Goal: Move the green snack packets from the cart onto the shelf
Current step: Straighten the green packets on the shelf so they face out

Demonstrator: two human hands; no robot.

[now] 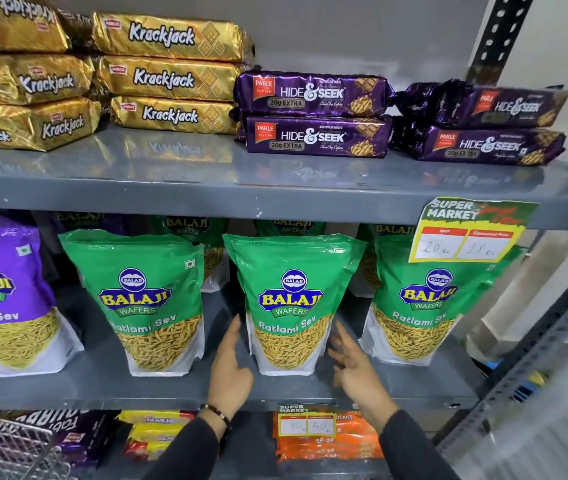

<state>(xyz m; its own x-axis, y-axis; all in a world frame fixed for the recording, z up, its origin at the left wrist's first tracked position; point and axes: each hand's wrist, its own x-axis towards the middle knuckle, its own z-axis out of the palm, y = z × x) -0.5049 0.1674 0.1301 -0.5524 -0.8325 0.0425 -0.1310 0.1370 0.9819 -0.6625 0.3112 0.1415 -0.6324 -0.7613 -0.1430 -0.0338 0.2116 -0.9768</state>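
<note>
Three green Balaji Ratlami Sev packets stand upright along the front of the grey middle shelf (102,386): a left packet (144,296), a middle packet (293,292) and a right packet (417,299). More green packets stand behind them, mostly hidden. My left hand (230,365) is just left of the middle packet's base, fingers straight and apart, holding nothing. My right hand (352,365), blurred, is just right of that packet with spread fingers, a small gap from it. The wire cart (9,445) shows at the bottom left corner; its contents are hidden.
A purple Balaji packet (2,289) stands at the shelf's far left. Gold Krackjack (168,74) and purple Hide & Seek packs (313,119) fill the shelf above. A price tag (466,233) hangs on its edge. Biscuit packs (327,441) lie below. The slotted upright (549,351) bounds the right.
</note>
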